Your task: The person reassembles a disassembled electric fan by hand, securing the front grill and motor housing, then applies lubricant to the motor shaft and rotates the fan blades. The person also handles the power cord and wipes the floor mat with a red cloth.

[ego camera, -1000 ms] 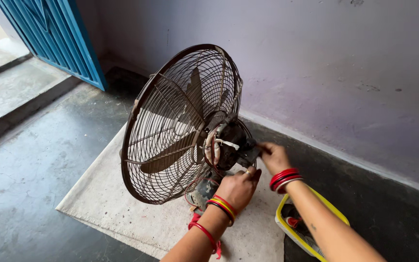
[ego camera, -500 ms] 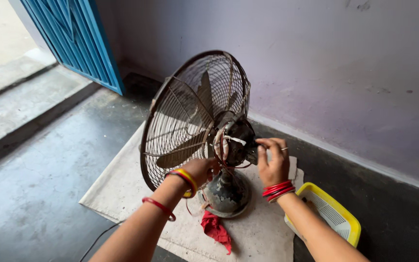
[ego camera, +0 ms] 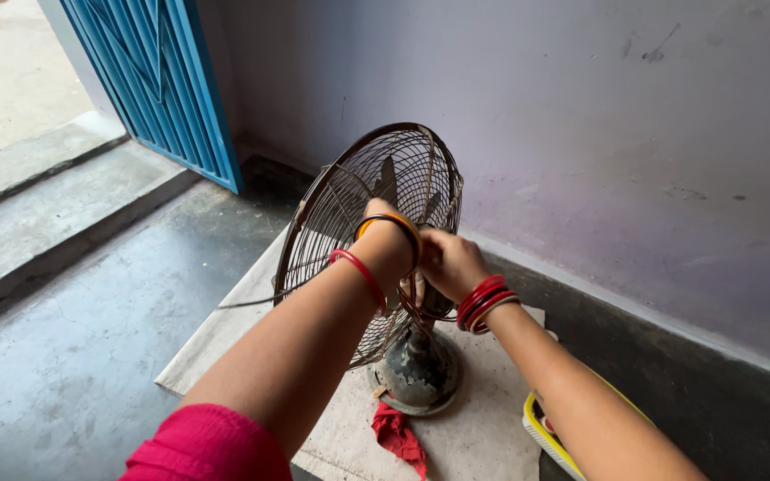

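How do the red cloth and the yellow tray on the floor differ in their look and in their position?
The red cloth is soft and crumpled; the yellow tray is stiff, with a raised rim. The cloth lies on the pale mat by the fan base; the tray sits at the mat's edge, partly hidden under the right forearm. Neither hand touches them.

A dusty old table fan [ego camera: 376, 223] stands upright on a pale mat on the floor. Its round wire cage is rusty brown, with dark blades visible inside. The heavy round base [ego camera: 416, 374] is grey and dirty. The motor part is hidden behind both hands.
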